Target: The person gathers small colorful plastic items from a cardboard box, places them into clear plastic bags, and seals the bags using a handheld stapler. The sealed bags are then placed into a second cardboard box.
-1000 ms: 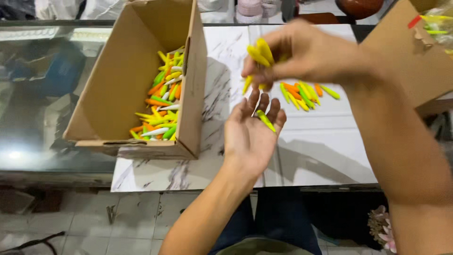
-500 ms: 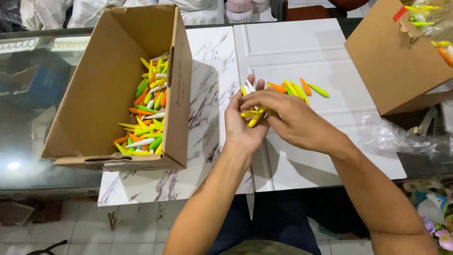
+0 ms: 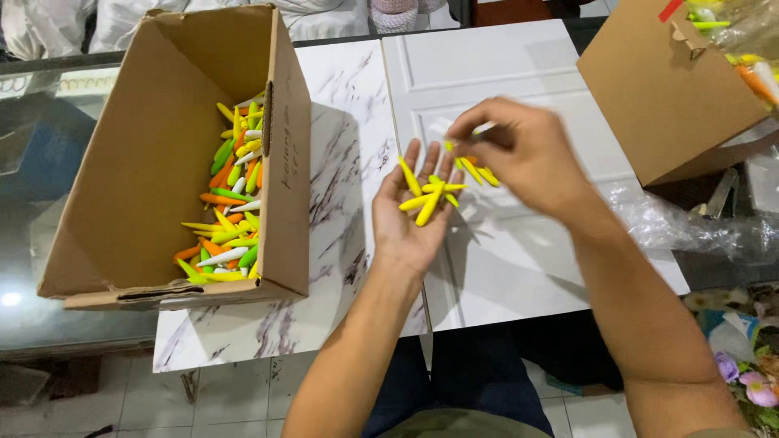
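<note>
Lying palm-up over the white tabletop (image 3: 519, 259), the left hand (image 3: 414, 215) cradles yellow pointed pieces (image 3: 428, 201) loosely — the right hand (image 3: 519, 150) pinches, seemingly, a few more — beside the cardboard box (image 3: 138, 162).

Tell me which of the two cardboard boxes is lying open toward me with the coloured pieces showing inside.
The cardboard box on the left: its open side faces up, with yellow, green, orange and white pieces heaped inside. The box at the upper right shows only closed cardboard walls.

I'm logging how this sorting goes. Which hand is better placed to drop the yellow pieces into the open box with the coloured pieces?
Probably the left hand: it lies palm up with the yellow pieces resting on it, on the side nearer the open box. The right hand hovers farther away, fingertips over the palm.
</note>
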